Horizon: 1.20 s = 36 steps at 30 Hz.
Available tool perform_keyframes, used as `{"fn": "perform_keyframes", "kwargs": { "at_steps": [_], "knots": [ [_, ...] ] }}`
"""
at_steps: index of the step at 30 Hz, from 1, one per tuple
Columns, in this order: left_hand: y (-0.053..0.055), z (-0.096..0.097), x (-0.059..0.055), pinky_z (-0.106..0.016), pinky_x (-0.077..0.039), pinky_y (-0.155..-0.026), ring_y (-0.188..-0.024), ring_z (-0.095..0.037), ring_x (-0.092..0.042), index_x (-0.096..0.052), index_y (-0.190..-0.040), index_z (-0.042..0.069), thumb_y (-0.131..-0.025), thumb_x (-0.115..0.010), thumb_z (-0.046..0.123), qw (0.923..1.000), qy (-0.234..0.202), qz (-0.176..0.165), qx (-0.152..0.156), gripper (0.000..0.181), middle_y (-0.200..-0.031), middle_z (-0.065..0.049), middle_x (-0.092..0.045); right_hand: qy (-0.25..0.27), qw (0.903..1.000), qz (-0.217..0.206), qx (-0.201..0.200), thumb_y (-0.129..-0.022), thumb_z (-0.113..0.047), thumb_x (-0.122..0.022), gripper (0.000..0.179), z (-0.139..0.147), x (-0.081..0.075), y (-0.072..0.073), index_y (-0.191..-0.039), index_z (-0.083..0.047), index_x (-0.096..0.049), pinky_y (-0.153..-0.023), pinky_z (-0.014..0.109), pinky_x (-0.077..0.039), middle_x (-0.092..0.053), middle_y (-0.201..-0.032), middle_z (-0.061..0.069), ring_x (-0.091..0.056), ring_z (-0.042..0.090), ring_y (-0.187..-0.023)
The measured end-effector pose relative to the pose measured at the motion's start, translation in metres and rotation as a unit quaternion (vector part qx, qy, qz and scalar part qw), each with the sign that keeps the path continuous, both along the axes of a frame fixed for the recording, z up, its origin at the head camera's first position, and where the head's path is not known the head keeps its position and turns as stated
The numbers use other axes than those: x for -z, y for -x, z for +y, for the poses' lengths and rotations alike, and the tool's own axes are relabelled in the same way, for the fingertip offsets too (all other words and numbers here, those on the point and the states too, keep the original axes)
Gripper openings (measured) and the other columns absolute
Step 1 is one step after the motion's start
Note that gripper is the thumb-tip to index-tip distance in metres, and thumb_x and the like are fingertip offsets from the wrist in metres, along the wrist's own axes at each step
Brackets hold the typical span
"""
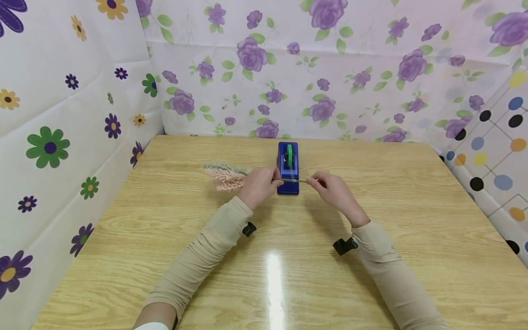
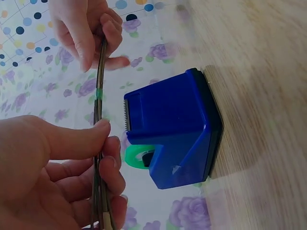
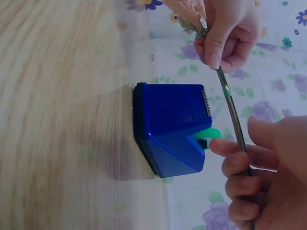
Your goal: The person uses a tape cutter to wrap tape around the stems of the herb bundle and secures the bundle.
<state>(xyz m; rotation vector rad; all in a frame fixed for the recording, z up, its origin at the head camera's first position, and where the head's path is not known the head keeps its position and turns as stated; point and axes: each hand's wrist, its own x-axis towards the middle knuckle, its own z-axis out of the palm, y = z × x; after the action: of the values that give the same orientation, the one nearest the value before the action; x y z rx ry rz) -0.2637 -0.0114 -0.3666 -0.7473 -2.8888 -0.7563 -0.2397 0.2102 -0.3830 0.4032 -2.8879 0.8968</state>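
A person in beige fabric sleeves (image 1: 206, 250) holds a slender bundle of brownish-green artificial flower stems (image 1: 294, 180) level above a blue plastic tape dispenser (image 1: 288, 187) on a pale wood-grain surface (image 1: 198, 284). The left hand (image 1: 260, 184) has its grip closed on the stems, thumb against curled fingers, near the fluffy pink and pale-green flower heads (image 1: 226, 178), which extend out to the left. The right hand (image 1: 333, 189) grips the same bundle toward its bare end, fingers curled round it. Between the two hands, a narrow shiny green band (image 2: 98, 93) circles the stems. The dispenser stands upright near the far edge of the surface, just beneath the stems and apart from them, its toothed metal cutting edge (image 2: 126, 115) facing up and a bright green tape ring (image 1: 289, 156) seated in it. Black wrist-worn devices (image 1: 345, 246) show at both cuffs; white cloth printed with purple roses (image 1: 251, 91) hangs behind.
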Motion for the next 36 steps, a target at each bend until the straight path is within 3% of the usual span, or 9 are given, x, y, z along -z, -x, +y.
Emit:
{"fn": "perform_keyframes", "kwargs": {
  "at_steps": [3,7,11,15,19,22,26,30,36],
  "knots": [
    [0.002,0.001,0.001,-0.028,-0.044,-0.063,-0.061,-0.013,-0.056,-0.069,-0.093,0.007,-0.098,-0.059,0.024,0.9999,0.005,0.002,0.012,0.020,-0.077,-0.005,-0.068,-0.004,0.9999,0.009,0.006,-0.103,-0.028,-0.048,0.036,-0.001,0.001,0.001,-0.092,-0.003,-0.071,-0.055,0.029,-0.033,-0.052,-0.062,0.006,-0.038,0.015,-0.053],
    [0.002,0.001,0.002,-0.032,-0.043,-0.066,-0.059,-0.015,-0.053,-0.073,-0.091,0.005,-0.100,-0.054,0.025,0.9997,0.010,0.016,0.019,0.028,-0.073,-0.005,-0.068,-0.002,0.9996,0.029,0.008,-0.102,-0.026,-0.052,0.034,-0.002,0.003,0.001,-0.086,-0.003,-0.070,-0.056,0.029,-0.034,-0.062,-0.068,0.012,-0.041,0.015,-0.054],
    [0.002,0.000,0.005,-0.037,-0.050,-0.080,-0.069,-0.017,-0.064,-0.073,-0.092,0.008,-0.096,-0.061,0.020,0.9993,-0.012,0.033,0.010,0.018,-0.082,-0.004,-0.073,0.006,0.9988,0.048,0.010,-0.098,-0.023,-0.058,0.025,-0.003,0.003,0.000,-0.091,-0.004,-0.072,-0.060,0.029,-0.037,-0.068,-0.080,0.012,-0.048,0.016,-0.061],
    [0.003,0.000,0.007,-0.044,-0.048,-0.092,-0.082,-0.020,-0.069,-0.073,-0.093,0.010,-0.092,-0.065,0.011,0.9991,-0.028,0.033,-0.003,0.008,-0.090,-0.004,-0.075,0.015,0.9974,0.068,0.018,-0.096,-0.022,-0.062,0.020,-0.005,0.004,0.000,-0.094,-0.005,-0.073,-0.063,0.029,-0.041,-0.069,-0.082,0.010,-0.055,0.019,-0.069],
    [0.006,0.000,0.009,-0.034,-0.052,-0.078,-0.079,-0.017,-0.066,-0.069,-0.096,0.008,-0.094,-0.064,0.014,0.9995,-0.031,-0.004,-0.003,0.008,-0.090,-0.005,-0.072,0.025,0.9955,0.089,0.023,-0.094,-0.020,-0.065,0.015,-0.007,0.005,-0.001,-0.091,-0.007,-0.071,-0.067,0.033,-0.045,-0.071,-0.085,0.011,-0.062,0.023,-0.075],
    [0.007,0.000,0.008,-0.029,-0.048,-0.064,-0.069,-0.015,-0.059,-0.068,-0.097,0.006,-0.097,-0.060,0.020,0.9994,-0.027,-0.021,0.008,0.017,-0.084,-0.006,-0.069,0.025,0.9949,0.095,0.023,-0.093,-0.018,-0.066,0.012,-0.007,0.005,-0.001,-0.089,-0.007,-0.070,-0.068,0.036,-0.048,-0.072,-0.085,0.011,-0.065,0.025,-0.077],
    [0.007,0.001,0.008,-0.029,-0.048,-0.064,-0.066,-0.016,-0.060,-0.071,-0.096,0.003,-0.099,-0.056,0.019,0.9995,-0.032,0.002,0.008,0.022,-0.082,-0.008,-0.070,0.018,0.9947,0.099,0.022,-0.092,-0.017,-0.067,0.011,-0.007,0.005,-0.001,-0.089,-0.007,-0.069,-0.068,0.039,-0.050,-0.072,-0.085,0.011,-0.066,0.025,-0.077],
    [0.006,0.002,0.010,-0.032,-0.054,-0.071,-0.074,-0.018,-0.067,-0.072,-0.093,0.006,-0.095,-0.062,0.014,0.9984,-0.045,0.033,-0.001,0.013,-0.087,-0.007,-0.073,0.006,0.9955,0.093,0.018,-0.091,-0.017,-0.069,0.010,-0.008,0.005,-0.002,-0.088,-0.007,-0.068,-0.068,0.039,-0.050,-0.073,-0.083,0.011,-0.066,0.024,-0.075],
    [0.006,0.001,0.010,-0.035,-0.054,-0.074,-0.076,-0.020,-0.068,-0.072,-0.088,0.007,-0.091,-0.067,0.012,0.9976,-0.046,0.052,-0.004,0.007,-0.084,-0.006,-0.073,-0.003,0.9988,0.049,0.005,-0.094,-0.020,-0.064,0.016,-0.009,0.004,-0.002,-0.094,-0.005,-0.068,-0.059,0.029,-0.045,-0.070,-0.075,0.010,-0.060,0.017,-0.063]
  ]
}}
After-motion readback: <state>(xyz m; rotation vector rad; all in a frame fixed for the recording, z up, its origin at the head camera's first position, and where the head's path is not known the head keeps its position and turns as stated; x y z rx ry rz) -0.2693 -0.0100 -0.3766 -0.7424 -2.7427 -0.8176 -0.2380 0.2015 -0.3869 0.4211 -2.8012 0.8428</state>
